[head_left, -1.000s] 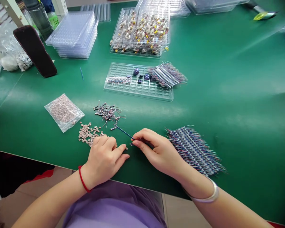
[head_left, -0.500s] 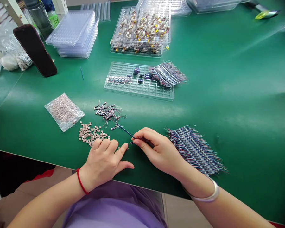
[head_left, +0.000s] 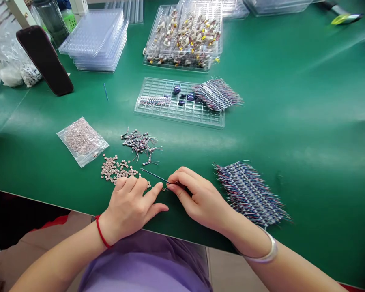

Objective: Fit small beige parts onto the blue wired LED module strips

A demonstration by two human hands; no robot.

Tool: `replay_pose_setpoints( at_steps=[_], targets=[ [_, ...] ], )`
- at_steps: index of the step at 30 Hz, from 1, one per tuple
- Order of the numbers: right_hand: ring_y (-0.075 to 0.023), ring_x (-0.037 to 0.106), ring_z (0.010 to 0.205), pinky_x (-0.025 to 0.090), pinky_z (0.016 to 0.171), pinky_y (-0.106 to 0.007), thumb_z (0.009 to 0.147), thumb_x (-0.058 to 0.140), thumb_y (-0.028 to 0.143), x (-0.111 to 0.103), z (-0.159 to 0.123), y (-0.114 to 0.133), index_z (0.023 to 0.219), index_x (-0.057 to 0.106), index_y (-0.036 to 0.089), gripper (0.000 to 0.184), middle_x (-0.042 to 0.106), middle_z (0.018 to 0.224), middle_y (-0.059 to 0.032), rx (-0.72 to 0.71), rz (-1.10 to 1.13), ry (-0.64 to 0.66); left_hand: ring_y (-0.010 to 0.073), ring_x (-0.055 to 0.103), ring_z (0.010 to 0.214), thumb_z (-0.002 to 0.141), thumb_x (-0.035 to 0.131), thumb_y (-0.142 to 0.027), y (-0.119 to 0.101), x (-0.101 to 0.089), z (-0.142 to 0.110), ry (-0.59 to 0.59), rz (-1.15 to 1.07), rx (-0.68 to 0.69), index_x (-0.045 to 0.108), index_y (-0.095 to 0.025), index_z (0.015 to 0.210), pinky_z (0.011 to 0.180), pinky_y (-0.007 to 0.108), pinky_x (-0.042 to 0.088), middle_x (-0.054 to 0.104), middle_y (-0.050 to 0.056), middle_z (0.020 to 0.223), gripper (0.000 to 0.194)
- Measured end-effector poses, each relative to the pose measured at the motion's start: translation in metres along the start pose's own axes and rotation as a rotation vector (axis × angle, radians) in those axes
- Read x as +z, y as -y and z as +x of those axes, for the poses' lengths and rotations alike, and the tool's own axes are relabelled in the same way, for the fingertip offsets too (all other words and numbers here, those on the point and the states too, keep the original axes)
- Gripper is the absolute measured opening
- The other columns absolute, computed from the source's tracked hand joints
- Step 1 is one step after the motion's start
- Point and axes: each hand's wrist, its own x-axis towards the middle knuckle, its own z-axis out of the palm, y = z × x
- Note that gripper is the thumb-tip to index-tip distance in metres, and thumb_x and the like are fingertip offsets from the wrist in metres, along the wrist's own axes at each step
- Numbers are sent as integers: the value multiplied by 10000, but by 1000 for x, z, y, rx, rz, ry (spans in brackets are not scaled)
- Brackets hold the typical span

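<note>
My right hand pinches a thin blue wire near the table's front edge, its free end pointing left. Resting on the green mat, my left hand has its fingers spread, and the forefinger reaches toward a small ring bead at the wire's held end. A scatter of small pinkish ring beads lies just beyond my left hand. A pile of finished wired pieces sits behind the beads. A fanned bundle of blue and red wires lies right of my right hand.
A clear bag of beads lies at the left. A clear grid tray holds wires and dark parts at centre. Stacked trays, a tray of components and a dark phone stand at the back.
My right hand lowered the wire so it lies flatter and points left. My left hand's fingers spread and its forefinger slid toward the wire's held end.
</note>
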Motion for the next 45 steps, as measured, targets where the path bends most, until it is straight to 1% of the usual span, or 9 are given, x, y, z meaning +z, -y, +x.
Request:
replay_pose_setpoints(
  at_steps=[8, 17, 22, 25, 32, 35, 40, 42, 45],
  targets=[
    [-196, 514, 700, 476, 629, -319, 937, 442, 67, 6, -2, 2, 869, 507, 198, 162, 529, 773, -52, -103, -111, -11, 156, 483, 683, 923, 600, -305, 3, -15, -22, -164, -214, -227, 670, -167, 1110, 666, 301, 363, 531, 10, 722, 242],
    [-184, 541, 687, 495, 600, -311, 941, 442, 89, 0, -3, 10, 896, 546, 220, 174, 544, 795, -52, -91, 13, -4, 82, 470, 552, 879, 641, -390, 5, -17, 7, -163, -862, -695, 563, -195, 836, 522, 195, 402, 523, -52, 646, 214],
    [-175, 598, 698, 527, 609, -289, 924, 578, 242, -6, -2, 6, 975, 600, 224, 59, 595, 794, -32, 134, 291, -16, 87, 497, 546, 878, 633, -405, 10, -18, 10, -168, -1120, -763, 613, -179, 750, 517, 198, 432, 560, -23, 629, 260],
    [-173, 630, 691, 538, 593, -270, 887, 643, 382, -11, 1, 3, 940, 629, 217, 174, 630, 774, -26, 268, 472, 33, 81, 497, 518, 832, 682, -437, 12, -16, 10, -217, -1215, -820, 608, -177, 717, 496, 189, 444, 551, -29, 600, 294],
    [-173, 609, 656, 503, 588, -288, 927, 589, 367, -8, 4, 5, 804, 647, 209, 208, 654, 730, -43, 172, 325, 49, 81, 497, 512, 833, 680, -435, 12, -11, 7, -192, -1178, -814, 640, -172, 720, 482, 188, 448, 574, -20, 613, 289],
    [-168, 574, 630, 480, 575, -290, 954, 532, 291, -4, 2, 2, 776, 603, 216, 206, 618, 698, -31, 127, 199, 30, 90, 504, 531, 863, 658, -385, 9, -15, -3, -169, -1009, -774, 684, -181, 866, 491, 197, 442, 603, -13, 648, 206],
    [-176, 556, 639, 466, 573, -295, 929, 506, 173, 0, 0, -1, 783, 541, 224, 159, 588, 711, -31, 68, 35, -4, 75, 511, 543, 880, 627, -161, 8, -26, -37, -365, -585, -528, 679, -218, 982, 536, 189, 428, 613, -31, 679, 128],
    [-180, 557, 636, 463, 566, -298, 923, 501, 160, 1, 0, 0, 786, 528, 229, 155, 582, 707, -30, 51, -1, -4, 80, 505, 527, 881, 618, -145, 11, -27, -45, -357, -489, -478, 676, -213, 964, 534, 198, 426, 622, -28, 666, 122],
    [-182, 555, 631, 461, 562, -300, 920, 496, 152, 1, 0, 1, 791, 518, 231, 152, 577, 706, -28, 41, -19, -9, 93, 512, 537, 908, 588, -202, 17, -26, -43, -277, -475, -539, 667, -197, 885, 539, 207, 429, 623, -15, 657, 83]
  ],
)
